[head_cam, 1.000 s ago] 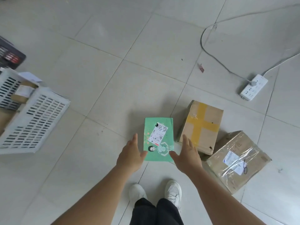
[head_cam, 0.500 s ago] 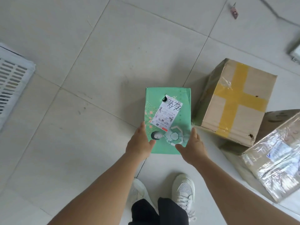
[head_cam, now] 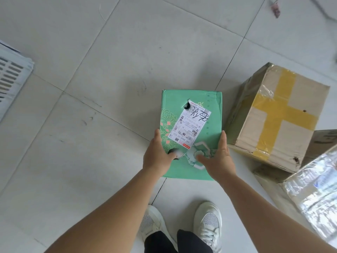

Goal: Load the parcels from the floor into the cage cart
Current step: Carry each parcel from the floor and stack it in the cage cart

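Both hands hold the green box (head_cam: 191, 128) on the floor. The left hand (head_cam: 157, 157) grips its left edge, thumb on top. The right hand (head_cam: 218, 159) grips its right edge. Just right of the right fingers sits a brown box with yellow tape (head_cam: 279, 115).

Mint-green parcel (head_cam: 209, 123) with floral print, white label (head_cam: 189, 127); brown carton (head_cam: 277, 117), yellow tape cross; white shoes (head_cam: 207, 221).
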Action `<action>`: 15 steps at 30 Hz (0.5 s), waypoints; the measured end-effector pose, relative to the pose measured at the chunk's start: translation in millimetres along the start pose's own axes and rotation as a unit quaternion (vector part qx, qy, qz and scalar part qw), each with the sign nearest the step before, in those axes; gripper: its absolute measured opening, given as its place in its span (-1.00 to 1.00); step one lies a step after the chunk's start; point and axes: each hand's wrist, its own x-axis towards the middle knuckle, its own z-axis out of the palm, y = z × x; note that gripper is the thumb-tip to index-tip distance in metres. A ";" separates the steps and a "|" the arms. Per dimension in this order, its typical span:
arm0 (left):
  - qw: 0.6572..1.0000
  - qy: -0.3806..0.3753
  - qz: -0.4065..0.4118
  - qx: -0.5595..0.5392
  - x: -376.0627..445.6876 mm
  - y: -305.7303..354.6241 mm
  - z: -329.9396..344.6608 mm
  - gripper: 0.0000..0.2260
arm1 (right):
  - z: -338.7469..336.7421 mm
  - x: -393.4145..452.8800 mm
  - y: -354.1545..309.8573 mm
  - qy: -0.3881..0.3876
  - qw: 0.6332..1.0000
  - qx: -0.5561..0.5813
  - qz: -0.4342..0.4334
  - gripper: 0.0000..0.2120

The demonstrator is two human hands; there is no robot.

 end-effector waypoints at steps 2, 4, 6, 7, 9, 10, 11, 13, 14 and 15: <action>1.000 0.013 0.011 -0.007 -14.5 10.2 -20.7 -0.13 | -12.1 -13.5 -15.3 0.003 1.000 0.011 -0.011 0.03; 0.999 0.029 0.022 -0.016 -32.7 24.7 -46.7 -0.13 | -29.4 -31.6 -37.4 0.005 1.000 0.012 -0.025 0.03; 0.998 0.048 0.031 -0.027 -53.0 40.3 -76.0 -0.13 | -50.4 -53.1 -64.2 0.007 0.999 0.003 -0.040 0.05; 0.997 0.058 0.036 -0.031 -63.7 47.8 -90.1 -0.13 | -61.0 -64.2 -77.5 0.008 0.999 0.000 -0.049 0.05; 0.995 0.079 0.049 -0.042 -86.9 63.9 -123.7 -0.14 | -84.7 -89.8 -109.0 0.014 0.997 -0.002 -0.073 0.06; 0.993 0.090 0.052 -0.048 -99.8 71.4 -141.1 -0.14 | -95.9 -103.6 -125.0 0.015 0.996 -0.003 -0.086 0.05; 0.992 0.101 0.056 -0.055 -112.9 78.9 -158.6 -0.14 | -106.8 -116.6 -140.8 0.015 0.995 -0.004 -0.096 0.05; 0.988 0.120 0.063 -0.075 -140.1 92.9 -192.9 -0.14 | -127.0 -143.7 -172.2 0.016 0.992 -0.011 -0.122 0.02; 0.985 0.131 0.066 -0.086 -153.3 98.9 -209.4 -0.14 | -136.6 -157.7 -188.2 0.015 0.990 -0.015 -0.137 0.01; 0.983 0.142 0.068 -0.096 -167.1 103.8 -225.2 -0.14 | -145.4 -170.9 -202.8 0.013 0.988 -0.020 -0.150 -0.01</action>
